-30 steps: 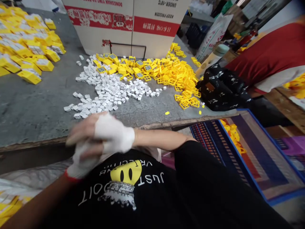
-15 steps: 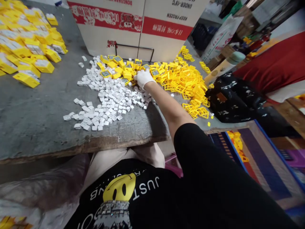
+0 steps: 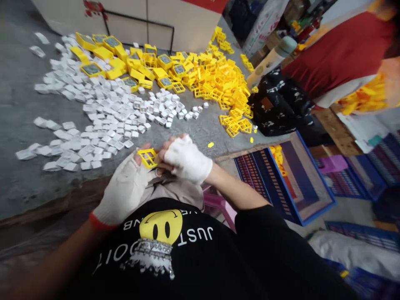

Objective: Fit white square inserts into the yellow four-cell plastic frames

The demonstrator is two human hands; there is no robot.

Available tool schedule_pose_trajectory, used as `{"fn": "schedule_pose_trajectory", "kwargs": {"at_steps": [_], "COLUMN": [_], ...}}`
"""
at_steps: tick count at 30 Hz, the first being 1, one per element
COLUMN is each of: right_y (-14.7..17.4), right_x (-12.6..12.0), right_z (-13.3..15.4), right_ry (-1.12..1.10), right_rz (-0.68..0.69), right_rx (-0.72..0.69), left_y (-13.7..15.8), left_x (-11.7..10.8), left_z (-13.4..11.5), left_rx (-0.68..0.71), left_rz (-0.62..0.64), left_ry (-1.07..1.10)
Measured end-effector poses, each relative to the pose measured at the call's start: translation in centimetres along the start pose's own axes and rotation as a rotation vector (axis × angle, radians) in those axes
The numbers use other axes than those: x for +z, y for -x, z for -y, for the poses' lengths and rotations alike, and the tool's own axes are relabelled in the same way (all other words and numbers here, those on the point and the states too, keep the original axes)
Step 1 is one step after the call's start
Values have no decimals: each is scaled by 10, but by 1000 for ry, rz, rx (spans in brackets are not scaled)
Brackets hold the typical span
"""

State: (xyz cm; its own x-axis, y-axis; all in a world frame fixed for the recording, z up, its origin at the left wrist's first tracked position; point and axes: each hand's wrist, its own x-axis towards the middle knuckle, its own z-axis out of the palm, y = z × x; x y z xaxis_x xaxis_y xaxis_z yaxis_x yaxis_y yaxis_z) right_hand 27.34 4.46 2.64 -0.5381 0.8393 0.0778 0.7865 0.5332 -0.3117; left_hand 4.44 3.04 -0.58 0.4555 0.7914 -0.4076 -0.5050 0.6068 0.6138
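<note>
A small yellow plastic frame (image 3: 148, 158) with square openings is pinched in my left hand (image 3: 126, 183), which wears a white glove with a red cuff. My right hand (image 3: 186, 158), in a white glove with bare fingertips, is up against the frame's right side with its fingers curled. Whatever those fingers grip is too small or hidden to make out. Both hands are over the table's front edge, close to my body. Loose white key caps (image 3: 106, 108) lie just beyond them, and farther back is a heap of yellow frames (image 3: 218, 75).
Yellow cases with grey insides (image 3: 112, 43) lie in front of a large carton (image 3: 131, 21). At the right are a black patterned bag (image 3: 278, 104), a bottle (image 3: 271, 60) and blue crates (image 3: 300, 183). Someone in a red garment (image 3: 337, 58) is at the far right.
My right hand has come back from the yellow pile to the table's front edge. My left hand has come into view holding a yellow frame. The camera view has shifted.
</note>
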Motion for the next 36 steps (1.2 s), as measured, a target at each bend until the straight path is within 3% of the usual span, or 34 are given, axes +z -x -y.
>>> {"fn": "schedule_pose_trajectory", "kwargs": {"at_steps": [3, 5, 7, 9, 11, 13, 17, 21, 25, 31, 36], "right_y": [33, 40, 35, 23, 8, -2, 6, 36, 53, 62, 65], "right_x": [7, 0, -9, -15, -15, -9, -2, -8, -2, 29, 24], "right_z": [-11, -51, -100, -143, -168, -176, -141, -60, 3, 18, 2], "right_ry": [-19, -38, 28, 98, 149, 182, 109, -26, -62, -53, -81], "right_rz": [-15, -109, -222, -212, -163, -155, -232, -259, -196, -195, -113], "right_rx": [53, 292, 636, 828, 874, 867, 763, 446, 254, 82, 66], "left_y": [-3, -2, -2, -2, -2, -2, 1, 3, 5, 10, 14], "left_x": [18, 21, 19, 17, 16, 17, 23, 28, 25, 10, 8], "left_z": [6, 5, 3, 2, 3, 3, 3, 7, 12, 13, 6], "left_rx": [-9, -27, -50, -65, -64, -35, -2, 27, 66, -15, -56], "left_rz": [-65, -121, -167, -204, -238, -251, -218, -112, -10, 18, -71], "left_ry": [-2, -25, -50, -71, -80, -79, -61, 41, 68, 34, 14]}}
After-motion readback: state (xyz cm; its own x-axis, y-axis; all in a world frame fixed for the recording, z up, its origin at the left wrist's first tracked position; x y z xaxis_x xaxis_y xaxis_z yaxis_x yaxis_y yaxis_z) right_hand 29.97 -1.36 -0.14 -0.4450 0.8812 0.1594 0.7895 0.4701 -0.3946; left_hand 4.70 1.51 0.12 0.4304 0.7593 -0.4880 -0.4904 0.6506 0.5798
